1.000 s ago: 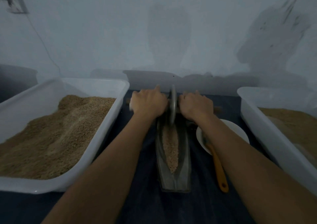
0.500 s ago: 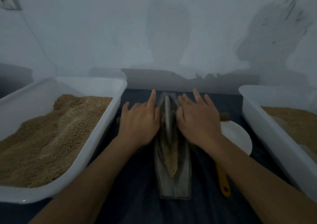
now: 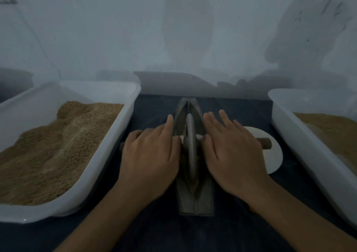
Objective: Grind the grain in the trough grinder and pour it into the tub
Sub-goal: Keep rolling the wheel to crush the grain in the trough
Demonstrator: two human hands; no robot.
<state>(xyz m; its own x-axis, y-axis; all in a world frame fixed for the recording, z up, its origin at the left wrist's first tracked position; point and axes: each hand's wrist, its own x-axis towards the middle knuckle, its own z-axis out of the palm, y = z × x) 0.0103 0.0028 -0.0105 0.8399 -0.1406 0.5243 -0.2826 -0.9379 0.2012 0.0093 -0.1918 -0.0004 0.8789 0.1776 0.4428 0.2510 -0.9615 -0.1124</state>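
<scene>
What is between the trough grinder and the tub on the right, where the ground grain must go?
A white plate lies between the trough grinder and the right tub, and the wheel's axle end reaches over it.

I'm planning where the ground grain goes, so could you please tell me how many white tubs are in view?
2: one tub left of the trough grinder, one tub on the right, partly cut off by the frame edge.

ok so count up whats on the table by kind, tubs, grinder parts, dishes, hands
white tubs of grain: 2, one at left and one at right
trough: 1
grinding wheel with wooden axle: 1
white dish: 1
hands on the axle: 2, left hand and right hand, fingers straight
total: 7
</scene>
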